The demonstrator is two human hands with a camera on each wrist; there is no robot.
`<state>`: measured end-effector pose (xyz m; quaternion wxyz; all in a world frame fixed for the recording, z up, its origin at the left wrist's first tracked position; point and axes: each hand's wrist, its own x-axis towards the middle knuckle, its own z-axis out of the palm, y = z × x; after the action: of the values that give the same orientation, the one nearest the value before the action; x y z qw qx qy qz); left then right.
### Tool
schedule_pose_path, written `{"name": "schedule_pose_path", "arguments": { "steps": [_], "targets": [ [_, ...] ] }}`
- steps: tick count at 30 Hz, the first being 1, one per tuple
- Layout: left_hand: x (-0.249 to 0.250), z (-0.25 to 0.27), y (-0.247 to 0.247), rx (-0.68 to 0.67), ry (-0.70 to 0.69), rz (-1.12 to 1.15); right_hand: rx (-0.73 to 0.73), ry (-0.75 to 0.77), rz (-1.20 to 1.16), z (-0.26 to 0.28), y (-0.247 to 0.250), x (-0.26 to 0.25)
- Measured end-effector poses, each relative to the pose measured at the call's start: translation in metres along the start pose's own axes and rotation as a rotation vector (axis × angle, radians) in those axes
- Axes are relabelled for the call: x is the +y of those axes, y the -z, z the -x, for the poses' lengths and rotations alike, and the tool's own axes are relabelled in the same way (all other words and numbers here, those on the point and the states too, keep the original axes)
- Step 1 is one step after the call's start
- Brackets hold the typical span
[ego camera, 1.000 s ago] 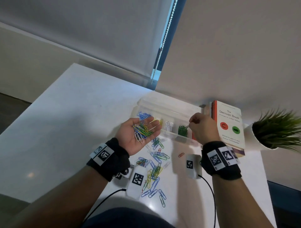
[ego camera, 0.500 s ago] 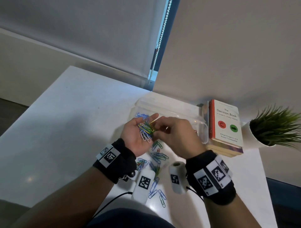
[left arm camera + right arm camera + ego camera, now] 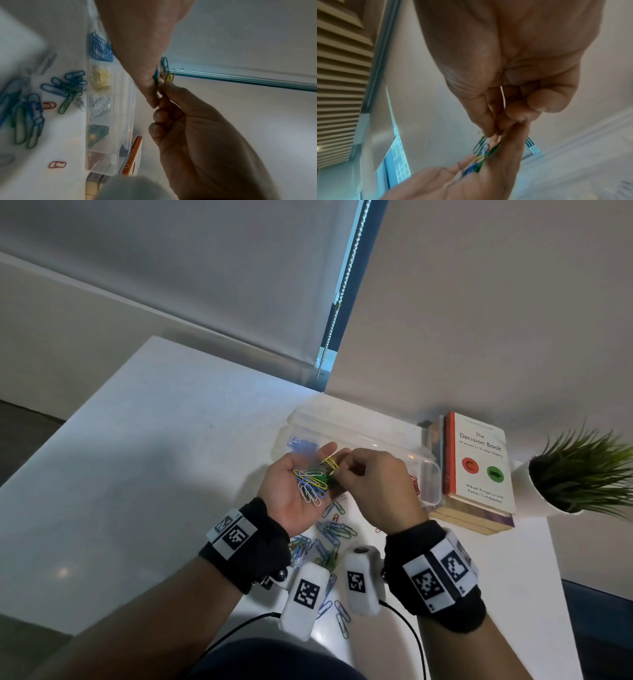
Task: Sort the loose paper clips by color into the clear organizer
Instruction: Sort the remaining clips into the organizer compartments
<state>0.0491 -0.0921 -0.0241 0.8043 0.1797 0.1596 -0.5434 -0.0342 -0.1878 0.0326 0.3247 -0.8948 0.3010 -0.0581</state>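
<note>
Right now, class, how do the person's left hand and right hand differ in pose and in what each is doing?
The left hand lies palm up, fingers fairly straight, cradling a mixed bunch of paper clips; the right hand is turned back up, fingers curled. The left hand only carries; the right hand's fingertips pinch at a clip in that bunch. Both hover near the clear organizer and wear black wristbands.

A second ago the right hand [image 3: 373, 487] was over the organizer's [image 3: 432, 474] green compartment, well apart from the left hand [image 3: 298, 487]. It has since come back across and now meets the left palm, fingertips pinching at the clips [image 3: 313, 479] heaped there. The left hand has stayed cupped, palm up, with little shift.
</note>
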Motion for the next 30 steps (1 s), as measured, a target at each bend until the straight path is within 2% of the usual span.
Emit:
{"name": "schedule_pose_path", "arguments": {
  "steps": [9, 20, 27, 30],
  "targets": [
    [0.005, 0.000, 0.008, 0.024, -0.015, -0.072, 0.028, -0.095, -0.176, -0.010, 0.014, 0.015],
    [0.002, -0.004, 0.002, 0.130, 0.055, -0.266, -0.019, -0.044, -0.074, -0.010, 0.003, 0.013],
    [0.006, -0.005, 0.012, 0.177, 0.046, -0.294, 0.033, -0.103, -0.162, -0.012, 0.011, 0.021],
    [0.010, -0.006, 0.017, 0.204, 0.021, -0.272, 0.014, -0.143, -0.105, -0.026, 0.005, 0.024]
  ]
}}
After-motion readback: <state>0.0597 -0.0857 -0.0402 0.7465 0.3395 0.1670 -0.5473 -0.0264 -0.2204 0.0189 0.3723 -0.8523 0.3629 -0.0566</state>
